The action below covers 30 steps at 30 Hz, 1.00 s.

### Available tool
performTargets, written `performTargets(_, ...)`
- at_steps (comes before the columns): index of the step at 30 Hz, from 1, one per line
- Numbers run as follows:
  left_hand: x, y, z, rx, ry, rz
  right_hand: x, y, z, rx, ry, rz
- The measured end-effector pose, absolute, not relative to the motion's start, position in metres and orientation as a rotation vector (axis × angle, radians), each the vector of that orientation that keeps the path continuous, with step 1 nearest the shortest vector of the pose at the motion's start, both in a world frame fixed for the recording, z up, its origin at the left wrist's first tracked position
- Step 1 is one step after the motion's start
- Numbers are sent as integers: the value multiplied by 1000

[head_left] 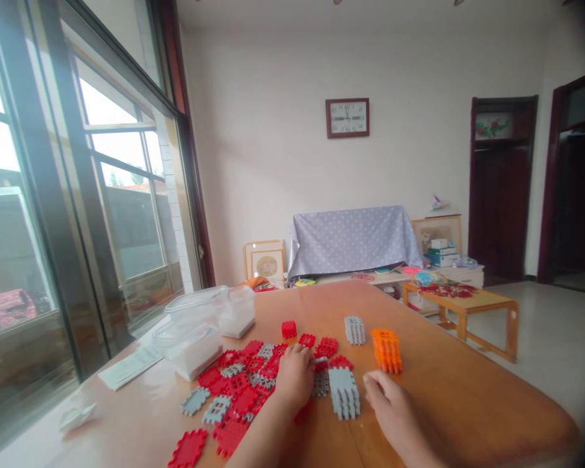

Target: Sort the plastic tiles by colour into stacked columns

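Note:
My left hand (296,376) reaches over a loose pile of red and grey plastic interlocking tiles with notched edges. Its fingers are closed at the pile's right side, on what looks like a grey interlocking tile (320,360), mostly hidden by the hand. Just right of a stack of grey solid tiles (344,393), my right hand (386,395) is curled closed, with nothing visible in it. A red solid tile (188,448) and a grey windowed tile (218,409) lie toward the pile's near left.
Farther back stand an orange tile stack (387,351), a grey windowed stack (355,330) and a small red stack (288,329). Clear plastic containers (190,351), a paper sheet (130,366) and a crumpled wrapper (77,417) sit on the left of the wooden table (448,416).

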<state>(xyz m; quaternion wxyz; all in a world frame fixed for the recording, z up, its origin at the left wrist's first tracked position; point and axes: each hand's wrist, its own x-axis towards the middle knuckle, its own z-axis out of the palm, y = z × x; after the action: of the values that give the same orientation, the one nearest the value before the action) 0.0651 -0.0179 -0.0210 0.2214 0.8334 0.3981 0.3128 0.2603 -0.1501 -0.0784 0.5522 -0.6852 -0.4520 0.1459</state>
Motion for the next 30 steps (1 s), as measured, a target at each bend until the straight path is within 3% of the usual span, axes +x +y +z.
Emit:
performTargets(6, 64, -6, -28, 1845, 969, 1079, 264, -148, -85, -1593, -1080, 404)
performTargets(15, 59, -19, -25, 1175, 603, 1008, 266, -160, -81, -1459, -859, 463)
performTargets(19, 61, -27, -20, 1118, 553, 953, 261, -159, -70, -1495, -887, 264)
performTargets(25, 64, -31, -20, 1054, 522, 886, 232, -142, -13, -1585, -1451, -171)
performTargets(30, 60, -37, -14, 1022, 466, 887, 216, -128, 21, -1632, -1740, -273)
